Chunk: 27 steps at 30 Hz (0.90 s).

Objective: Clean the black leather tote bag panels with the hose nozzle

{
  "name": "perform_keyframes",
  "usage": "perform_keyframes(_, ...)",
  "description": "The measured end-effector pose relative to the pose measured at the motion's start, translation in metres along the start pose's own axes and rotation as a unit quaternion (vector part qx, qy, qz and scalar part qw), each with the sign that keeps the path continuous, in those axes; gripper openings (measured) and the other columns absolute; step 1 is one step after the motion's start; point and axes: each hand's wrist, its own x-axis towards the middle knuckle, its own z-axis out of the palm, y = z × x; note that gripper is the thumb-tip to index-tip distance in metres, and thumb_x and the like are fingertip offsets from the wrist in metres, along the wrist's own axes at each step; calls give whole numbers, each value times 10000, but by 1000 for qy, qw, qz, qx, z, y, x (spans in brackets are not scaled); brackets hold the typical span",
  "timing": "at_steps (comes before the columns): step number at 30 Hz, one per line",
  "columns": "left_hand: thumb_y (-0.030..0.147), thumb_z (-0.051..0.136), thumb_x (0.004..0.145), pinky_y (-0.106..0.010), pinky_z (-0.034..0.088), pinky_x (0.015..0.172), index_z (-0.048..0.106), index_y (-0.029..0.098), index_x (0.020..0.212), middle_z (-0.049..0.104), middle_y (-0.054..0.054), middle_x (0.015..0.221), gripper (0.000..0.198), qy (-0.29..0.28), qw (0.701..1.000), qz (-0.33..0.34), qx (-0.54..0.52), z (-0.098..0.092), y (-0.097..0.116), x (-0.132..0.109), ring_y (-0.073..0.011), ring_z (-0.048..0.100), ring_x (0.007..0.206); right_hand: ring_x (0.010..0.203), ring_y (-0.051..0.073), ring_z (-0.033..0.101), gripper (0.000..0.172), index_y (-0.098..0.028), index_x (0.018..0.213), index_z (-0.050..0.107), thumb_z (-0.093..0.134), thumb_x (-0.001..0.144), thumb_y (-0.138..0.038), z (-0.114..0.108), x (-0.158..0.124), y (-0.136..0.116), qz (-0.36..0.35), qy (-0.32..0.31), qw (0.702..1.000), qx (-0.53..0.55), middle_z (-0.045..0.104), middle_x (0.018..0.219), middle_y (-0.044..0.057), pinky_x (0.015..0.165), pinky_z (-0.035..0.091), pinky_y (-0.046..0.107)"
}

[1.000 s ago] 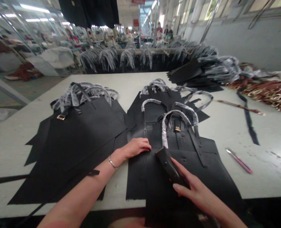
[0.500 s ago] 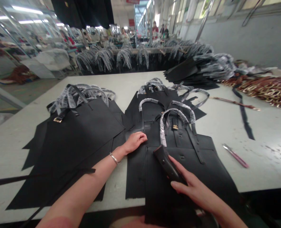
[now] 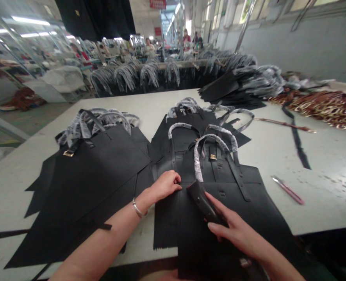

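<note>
While the right hand (image 3: 231, 224) wraps around a black handheld tool (image 3: 205, 205), the left hand (image 3: 168, 184) lies curled just beside the tool's nose, fingertips bent in near the upper left corner of the black bag panel (image 3: 234, 203); whether they pinch it, I cannot tell. That panel lies under the right hand and tool. With the nose so near the left fingertips, a slip of the tool could catch them. It could also scuff the wrapped handle (image 3: 197, 164), whose lower end meets the nose. Since the panel runs past the table's near edge below the right hand, its weight could drag it askew if neither hand presses it. A strap end (image 3: 104, 226) at the left forearm might snag. Room to move is tight leftward, where a panel pile (image 3: 73, 195) spreads; right of the right hand, table surface (image 3: 322, 210) shows around a pink-handled knife (image 3: 290, 192).
</note>
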Motion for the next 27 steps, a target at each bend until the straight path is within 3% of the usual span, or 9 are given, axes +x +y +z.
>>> perform_keyframes(5, 129, 655, 677, -246, 430, 598, 649, 171, 700, 609, 1, 645, 48, -4, 993, -69, -99, 8, -2, -5, -137, 561, 596, 643, 123, 542, 787, -278, 1494, 231, 645, 828, -341, -2, 3, -14, 9, -26, 997, 76, 628, 1014, 24, 548, 463, 254)
perform_keyframes(9, 134, 569, 731, -225, 455, 516, 616, 137, 828, 621, -3, 619, 108, -31, 965, -114, -235, 11, -6, -8, -125, 584, 542, 562, 96, 522, 823, -247, 1492, 243, 671, 796, -343, -3, 3, -32, 43, -54, 992, 106, 632, 920, 14, 503, 449, 234)
perform_keyframes(15, 186, 678, 690, -221, 502, 581, 562, 118, 928, 659, -4, 673, 274, -18, 917, -114, -382, 14, -11, -13, -86, 595, 537, 499, 78, 540, 811, -225, 1477, 272, 674, 777, -309, 2, 15, -41, 85, -75, 983, 147, 652, 888, 20, 438, 431, 200)
perform_keyframes(21, 223, 782, 627, -243, 523, 600, 534, 119, 982, 692, -17, 688, 445, 24, 895, -119, -430, 16, -19, -13, -108, 626, 547, 503, 78, 551, 776, -229, 1472, 285, 658, 795, -305, 2, 18, -45, 82, -59, 983, 156, 665, 896, 25, 443, 446, 198)
perform_keyframes(27, 258, 809, 615, -236, 513, 578, 548, 110, 986, 691, -20, 667, 477, 44, 887, -112, -445, 17, -20, -14, -112, 623, 532, 497, 77, 546, 796, -221, 1475, 279, 665, 784, -311, 4, 23, -54, 91, -53, 984, 143, 663, 895, 24, 441, 446, 202)
